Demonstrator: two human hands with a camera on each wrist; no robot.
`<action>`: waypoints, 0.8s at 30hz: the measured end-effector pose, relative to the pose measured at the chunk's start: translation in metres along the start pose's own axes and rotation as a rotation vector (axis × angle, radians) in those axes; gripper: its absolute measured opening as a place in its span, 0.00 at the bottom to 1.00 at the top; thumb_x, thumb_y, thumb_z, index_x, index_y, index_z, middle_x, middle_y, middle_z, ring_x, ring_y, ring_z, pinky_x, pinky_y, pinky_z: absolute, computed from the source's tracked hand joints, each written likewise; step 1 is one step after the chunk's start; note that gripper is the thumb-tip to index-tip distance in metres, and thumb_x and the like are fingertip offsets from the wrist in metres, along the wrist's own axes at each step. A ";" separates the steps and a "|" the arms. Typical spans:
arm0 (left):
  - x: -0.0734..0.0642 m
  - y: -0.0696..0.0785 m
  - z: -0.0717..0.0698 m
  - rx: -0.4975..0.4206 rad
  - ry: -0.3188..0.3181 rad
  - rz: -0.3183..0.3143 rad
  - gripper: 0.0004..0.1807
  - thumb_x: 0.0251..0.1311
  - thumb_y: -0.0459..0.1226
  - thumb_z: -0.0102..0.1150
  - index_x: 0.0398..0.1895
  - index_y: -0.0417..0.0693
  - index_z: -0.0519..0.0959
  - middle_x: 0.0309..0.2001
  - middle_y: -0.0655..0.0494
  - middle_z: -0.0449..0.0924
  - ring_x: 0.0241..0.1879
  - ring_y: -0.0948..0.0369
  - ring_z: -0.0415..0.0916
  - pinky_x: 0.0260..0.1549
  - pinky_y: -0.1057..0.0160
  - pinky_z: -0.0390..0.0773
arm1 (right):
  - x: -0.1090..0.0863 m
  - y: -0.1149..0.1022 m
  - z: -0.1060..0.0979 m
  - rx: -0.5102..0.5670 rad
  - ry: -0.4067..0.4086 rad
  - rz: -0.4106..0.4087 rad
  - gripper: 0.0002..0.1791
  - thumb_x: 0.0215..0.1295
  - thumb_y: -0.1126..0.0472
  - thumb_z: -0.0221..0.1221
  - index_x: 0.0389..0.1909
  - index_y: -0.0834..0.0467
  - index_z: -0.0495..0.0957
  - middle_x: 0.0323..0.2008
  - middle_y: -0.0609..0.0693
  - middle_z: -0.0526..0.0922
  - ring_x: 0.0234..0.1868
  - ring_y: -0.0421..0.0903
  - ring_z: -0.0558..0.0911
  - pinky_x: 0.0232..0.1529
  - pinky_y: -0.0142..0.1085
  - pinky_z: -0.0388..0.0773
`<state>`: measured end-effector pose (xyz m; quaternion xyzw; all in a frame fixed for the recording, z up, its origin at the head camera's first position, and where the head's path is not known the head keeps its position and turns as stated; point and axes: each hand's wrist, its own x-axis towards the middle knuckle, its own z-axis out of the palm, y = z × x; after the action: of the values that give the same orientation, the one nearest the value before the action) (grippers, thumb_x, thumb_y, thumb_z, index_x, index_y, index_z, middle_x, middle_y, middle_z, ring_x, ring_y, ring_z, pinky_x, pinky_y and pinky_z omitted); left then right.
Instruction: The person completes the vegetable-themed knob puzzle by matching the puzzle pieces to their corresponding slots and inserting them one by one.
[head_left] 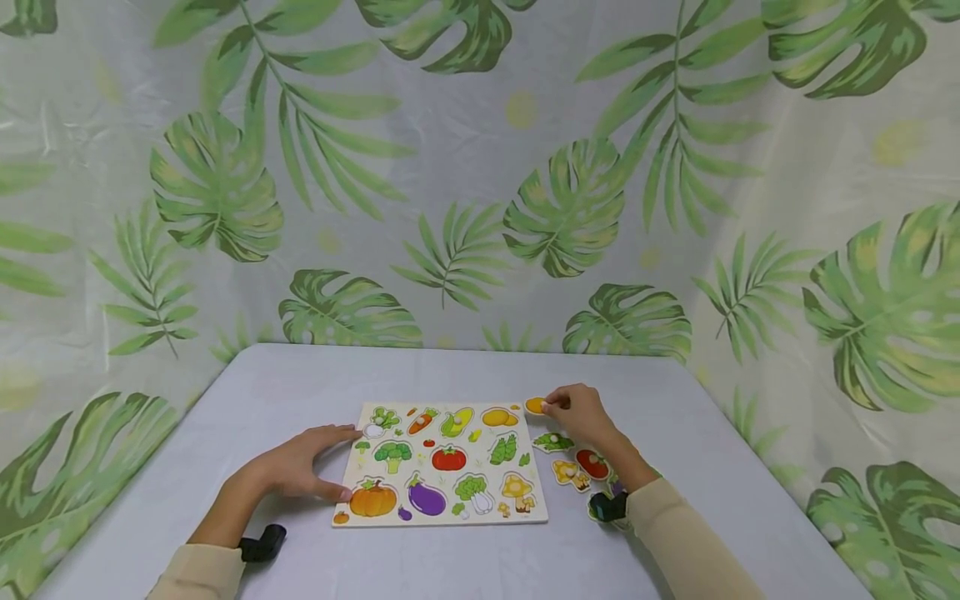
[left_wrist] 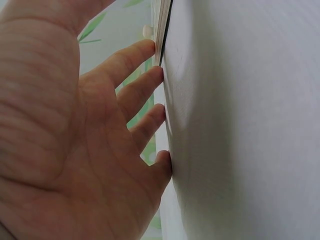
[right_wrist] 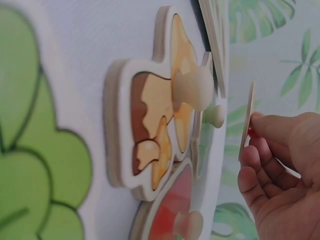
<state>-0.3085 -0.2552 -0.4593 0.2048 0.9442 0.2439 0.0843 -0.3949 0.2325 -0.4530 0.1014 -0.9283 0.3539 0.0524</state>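
Note:
A white puzzle board (head_left: 538,510) printed with vegetables lies on the table. My left hand (head_left: 296,462) rests against its left edge, fingers spread and thumb near the pumpkin picture; in the left wrist view the fingertips (left_wrist: 157,72) touch the board's side and the tabletop. Just past the board's top right corner, my right hand (head_left: 588,414) pinches a flat orange-yellow puzzle piece (head_left: 535,406) held off the table. The right wrist view shows that piece (right_wrist: 247,120) edge-on, with a red bit at the fingertips. Knobs show on the turnip (head_left: 373,431), carrot and corn.
Right of the board lie loose knobbed pieces: a pea pod (head_left: 552,442), a mushroom (head_left: 570,474), a tomato (head_left: 592,464) and others partly hidden under the right forearm. A large green piece (right_wrist: 45,150) fills the right wrist view's left side. A leaf-patterned curtain (head_left: 465,167) hangs behind.

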 end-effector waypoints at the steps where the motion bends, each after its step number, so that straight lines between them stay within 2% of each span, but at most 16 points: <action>1: 0.000 0.000 0.000 -0.001 -0.001 -0.003 0.56 0.44 0.64 0.75 0.77 0.55 0.67 0.80 0.45 0.60 0.78 0.34 0.52 0.70 0.22 0.53 | 0.000 -0.001 0.000 -0.006 0.005 -0.007 0.10 0.71 0.55 0.65 0.45 0.56 0.88 0.38 0.48 0.87 0.36 0.42 0.82 0.40 0.37 0.83; 8: -0.001 0.002 0.000 -0.008 -0.004 0.009 0.54 0.45 0.62 0.75 0.77 0.54 0.67 0.79 0.43 0.60 0.77 0.33 0.52 0.69 0.22 0.54 | 0.003 -0.007 -0.001 -0.013 0.026 -0.037 0.09 0.70 0.55 0.66 0.43 0.56 0.89 0.37 0.48 0.88 0.35 0.42 0.82 0.38 0.37 0.82; 24: -0.003 0.003 -0.002 -0.015 -0.005 0.024 0.54 0.46 0.61 0.75 0.77 0.53 0.67 0.79 0.43 0.60 0.77 0.32 0.52 0.70 0.22 0.53 | 0.008 -0.023 0.010 0.006 -0.010 -0.069 0.08 0.71 0.56 0.66 0.42 0.56 0.89 0.35 0.47 0.87 0.34 0.42 0.81 0.36 0.35 0.81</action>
<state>-0.3053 -0.2544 -0.4561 0.2163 0.9396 0.2513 0.0851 -0.3980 0.2080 -0.4442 0.1353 -0.9234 0.3543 0.0594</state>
